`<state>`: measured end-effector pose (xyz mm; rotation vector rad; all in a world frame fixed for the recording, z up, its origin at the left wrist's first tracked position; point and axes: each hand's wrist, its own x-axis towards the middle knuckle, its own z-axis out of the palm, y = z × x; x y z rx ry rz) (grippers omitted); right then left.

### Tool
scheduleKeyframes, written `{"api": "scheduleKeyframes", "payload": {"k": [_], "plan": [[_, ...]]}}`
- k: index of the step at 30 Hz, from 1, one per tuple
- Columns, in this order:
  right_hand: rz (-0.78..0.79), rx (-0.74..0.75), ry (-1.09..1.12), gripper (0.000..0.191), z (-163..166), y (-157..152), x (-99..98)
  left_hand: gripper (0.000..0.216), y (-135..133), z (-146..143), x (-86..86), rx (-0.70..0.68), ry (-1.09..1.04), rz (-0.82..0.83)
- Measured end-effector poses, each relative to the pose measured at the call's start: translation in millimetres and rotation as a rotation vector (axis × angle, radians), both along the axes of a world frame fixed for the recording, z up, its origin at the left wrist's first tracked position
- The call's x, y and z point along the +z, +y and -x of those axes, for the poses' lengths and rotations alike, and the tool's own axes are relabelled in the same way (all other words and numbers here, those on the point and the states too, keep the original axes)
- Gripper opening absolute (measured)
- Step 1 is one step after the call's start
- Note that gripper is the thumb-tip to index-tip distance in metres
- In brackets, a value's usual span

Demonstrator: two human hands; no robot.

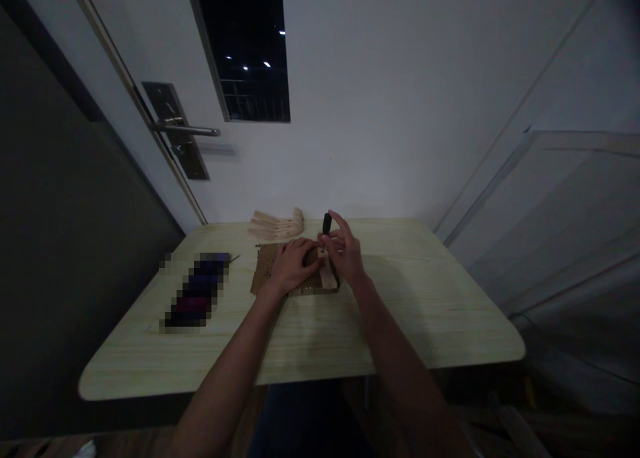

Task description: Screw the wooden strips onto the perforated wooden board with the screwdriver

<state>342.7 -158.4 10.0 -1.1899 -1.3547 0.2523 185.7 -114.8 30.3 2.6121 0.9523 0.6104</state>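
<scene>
A white door fills most of the background, with lights and a railing showing through its dark window. Against it stands a light wood-grain table with rounded near corners; the person's legs, in dark trousers, are under its near edge. At the upper left, the door's metal lever handle sits on a long plate. A pixelated patch covers something on the left part of the table, and a slender pointed item sticks out at its upper right.

In the middle lies a brown cardboard piece, its left part dotted with small marks. The left hand rests flat over it, thumb and fingertips reaching the small wooden piece at the cardboard's right end; whether they grip it or only press, I cannot tell. Just behind the cardboard, near the door, pale wooden strips lie fanned out. The right hand is closed around what looks like a black-handled screwdriver, nearly upright, its lower end at the wooden piece's far end.
</scene>
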Motion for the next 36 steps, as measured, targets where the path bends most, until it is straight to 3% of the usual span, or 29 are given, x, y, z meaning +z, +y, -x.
{"api": "scheduleKeyframes", "payload": {"k": [13,24,28,32,36], "plan": [[-0.041,0.067,-0.026,0.051,1,-9,8.6,0.040,-1,-1,0.8,0.009,0.001,0.006],[-0.093,-0.086,-0.037,0.049,7,7,-1.7,0.039,0,-1,-2.8,0.011,0.011,-0.027],[-0.086,-0.075,-0.117,0.047,6,3,0.8,0.039,0,-1,-2.9,0.011,0.017,-0.028],[-0.083,-0.025,-0.061,0.045,3,-2,3.7,0.039,-1,-1,-1.4,0.011,0.015,-0.015],[-0.105,-0.090,-0.059,0.047,4,2,1.8,0.040,-1,0,-0.4,0.000,0.010,-0.011]]}}
